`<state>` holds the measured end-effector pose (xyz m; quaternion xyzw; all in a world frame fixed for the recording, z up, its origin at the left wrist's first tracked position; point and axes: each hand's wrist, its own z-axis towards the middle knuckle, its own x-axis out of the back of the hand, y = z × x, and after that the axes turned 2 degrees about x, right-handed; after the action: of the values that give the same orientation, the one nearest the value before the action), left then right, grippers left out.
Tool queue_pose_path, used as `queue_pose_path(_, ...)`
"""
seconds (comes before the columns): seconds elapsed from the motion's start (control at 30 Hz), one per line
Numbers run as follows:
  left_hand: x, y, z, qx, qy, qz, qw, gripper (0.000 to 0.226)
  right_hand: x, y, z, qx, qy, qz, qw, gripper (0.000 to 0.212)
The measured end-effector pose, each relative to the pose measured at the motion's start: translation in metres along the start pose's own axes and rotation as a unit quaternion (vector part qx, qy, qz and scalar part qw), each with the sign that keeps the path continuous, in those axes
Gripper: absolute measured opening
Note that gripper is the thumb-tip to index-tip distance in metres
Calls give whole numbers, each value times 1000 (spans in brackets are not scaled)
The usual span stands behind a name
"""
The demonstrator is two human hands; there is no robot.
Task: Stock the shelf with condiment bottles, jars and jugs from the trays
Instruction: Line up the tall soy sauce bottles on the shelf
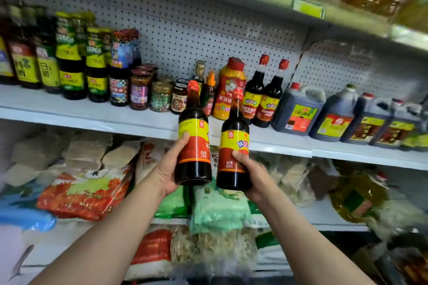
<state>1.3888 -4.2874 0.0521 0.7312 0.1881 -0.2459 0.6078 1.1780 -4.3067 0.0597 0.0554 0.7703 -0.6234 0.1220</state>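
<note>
The left hand [168, 174] grips a dark soy sauce bottle [194, 143] by its lower body, upright, in front of the white shelf [92, 114] edge. Just beside it, the right hand [256, 177] grips a second soy sauce bottle [234, 146], tilted slightly. Behind them on the shelf stand two matching bottles [262, 99], with dark jugs [298, 111] further right.

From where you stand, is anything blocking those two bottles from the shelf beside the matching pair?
Nothing visible does. The left hand and right hand hold the two bottles before the shelf, whose front strip ahead of the matching pair is bare.
</note>
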Motion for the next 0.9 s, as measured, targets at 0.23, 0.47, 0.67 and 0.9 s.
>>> queue_pose_path(0.23, -98, -42, 37, -14, 30, 17, 999, 117, 98, -55, 26, 23, -31, -8, 999, 61)
queue_pose_path(0.47, -164, -68, 58, -36, 55, -81, 995, 85, 171, -85, 52, 40, -54, 18, 998, 62)
queue_pose_path(0.67, -176, -56, 88, -38, 36, -15, 999, 106, 185, -89, 77, 55, -38, 66, 996, 57)
queue_pose_path(0.9, -168, -25, 149, -97, 6, 104, 990, 103, 175, -100, 120, 95, -16, 55, 994, 65)
